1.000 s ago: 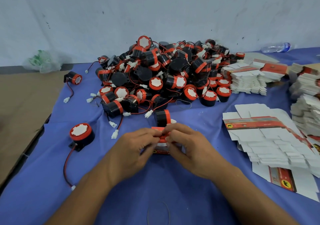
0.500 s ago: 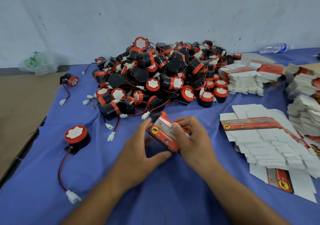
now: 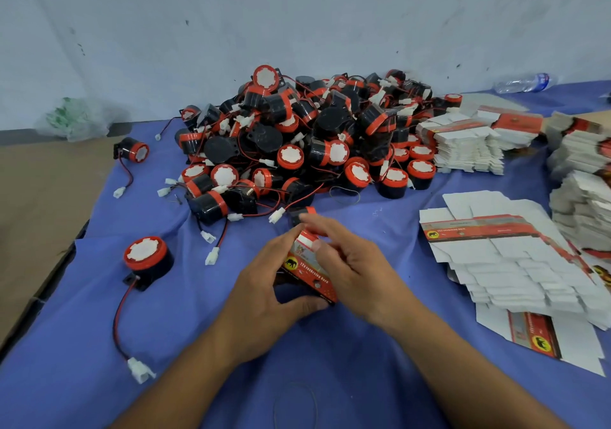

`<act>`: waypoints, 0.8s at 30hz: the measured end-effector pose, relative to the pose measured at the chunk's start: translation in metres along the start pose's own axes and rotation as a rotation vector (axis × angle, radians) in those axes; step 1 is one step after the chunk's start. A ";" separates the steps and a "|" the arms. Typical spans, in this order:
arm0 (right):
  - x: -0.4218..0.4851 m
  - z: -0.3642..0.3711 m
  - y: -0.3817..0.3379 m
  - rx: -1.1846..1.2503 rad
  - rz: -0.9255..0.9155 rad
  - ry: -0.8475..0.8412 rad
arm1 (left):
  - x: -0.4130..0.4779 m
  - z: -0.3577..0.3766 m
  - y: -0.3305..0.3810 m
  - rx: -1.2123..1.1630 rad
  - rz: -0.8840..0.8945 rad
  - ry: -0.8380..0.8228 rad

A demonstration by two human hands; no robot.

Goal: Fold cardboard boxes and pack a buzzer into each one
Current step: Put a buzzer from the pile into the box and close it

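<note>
The red box point(image 3: 309, 271) is already folded into shape and sits tilted between the two hands, low over the blue cloth point(image 3: 198, 336), just this side of the heap of buzzers point(image 3: 314, 137). Whether a buzzer is inside I can't tell from here (the far end is hidden under fingers). By the look of it this one is at the closing stage, but the job as a whole has barely dented: the heap is large, the flat blanks point(image 3: 509, 256) lie fanned out to the right, and a lone buzzer point(image 3: 147, 260) waits off to the left. The left hand point(image 3: 271, 286) cradles the box from the side, thumb curled under its near corner. The right hand point(image 3: 353, 263) arches over the top, thumb on the printed face, its blurred fingers bent over the far end as if tucking a flap
</note>
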State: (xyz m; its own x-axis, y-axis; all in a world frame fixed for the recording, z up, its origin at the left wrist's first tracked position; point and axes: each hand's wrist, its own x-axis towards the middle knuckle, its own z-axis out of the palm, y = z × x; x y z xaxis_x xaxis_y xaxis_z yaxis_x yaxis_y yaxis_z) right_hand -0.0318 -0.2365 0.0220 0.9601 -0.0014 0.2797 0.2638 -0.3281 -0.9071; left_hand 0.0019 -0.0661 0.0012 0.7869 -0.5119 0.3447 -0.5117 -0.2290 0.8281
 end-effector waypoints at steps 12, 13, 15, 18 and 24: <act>-0.004 0.007 -0.007 0.021 -0.017 0.025 | -0.001 0.005 0.004 -0.116 -0.006 0.078; -0.004 0.007 -0.008 0.007 -0.021 0.026 | -0.001 0.005 0.006 -0.122 -0.008 0.108; -0.004 0.007 -0.009 -0.011 -0.040 0.022 | 0.000 0.007 0.009 -0.159 -0.016 0.142; -0.005 0.008 -0.011 0.066 -0.057 0.017 | 0.000 0.009 0.013 -0.205 -0.015 0.164; -0.005 0.010 -0.008 0.080 -0.083 0.057 | 0.001 0.006 0.013 -0.161 -0.012 0.181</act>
State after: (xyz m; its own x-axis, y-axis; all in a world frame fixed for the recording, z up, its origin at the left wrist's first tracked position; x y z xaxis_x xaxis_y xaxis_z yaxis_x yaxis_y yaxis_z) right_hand -0.0374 -0.2248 0.0251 0.9284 -0.0316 0.3702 0.3510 -0.2525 -0.9017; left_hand -0.0063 -0.0743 0.0095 0.8491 -0.3501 0.3955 -0.4512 -0.0916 0.8877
